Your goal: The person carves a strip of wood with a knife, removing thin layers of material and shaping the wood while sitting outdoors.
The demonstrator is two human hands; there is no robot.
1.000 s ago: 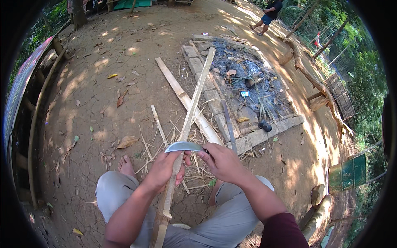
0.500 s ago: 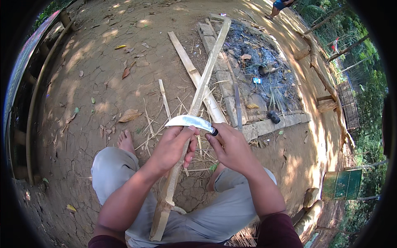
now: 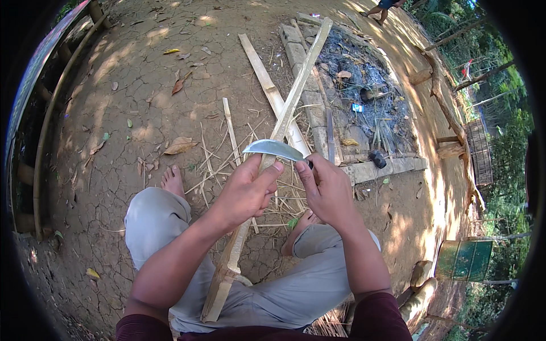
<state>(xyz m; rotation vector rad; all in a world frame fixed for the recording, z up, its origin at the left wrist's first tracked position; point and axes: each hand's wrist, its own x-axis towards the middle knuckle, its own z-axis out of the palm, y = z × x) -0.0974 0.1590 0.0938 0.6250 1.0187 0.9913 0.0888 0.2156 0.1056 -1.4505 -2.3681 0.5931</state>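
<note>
My left hand (image 3: 245, 192) is closed around a long, pale split-bamboo strip (image 3: 300, 85). The strip slants from between my thighs to the stone-edged ash bed ahead, and a knobby node shows on its near part. In my right hand (image 3: 330, 190) is a knife (image 3: 274, 149) with a broad, curved, shiny blade. The fingers wrap its dark handle and mostly hide it. The blade lies across the strip just beyond my left hand, its tip pointing left. My left thumb is close below the blade; whether they touch I cannot tell.
A second bamboo piece (image 3: 259, 68) lies under the strip, with thin shavings (image 3: 207, 156) around. A long flat blade (image 3: 330, 133) rests by the ash bed's brick edge (image 3: 315, 116). Bamboo rails (image 3: 42, 142) line the left. A person's legs (image 3: 378, 12) show at the far right.
Both hands and the knife have shifted a little farther away from me and rightward along the strip. The strip's far end has swung slightly right. The distant person's legs have moved.
</note>
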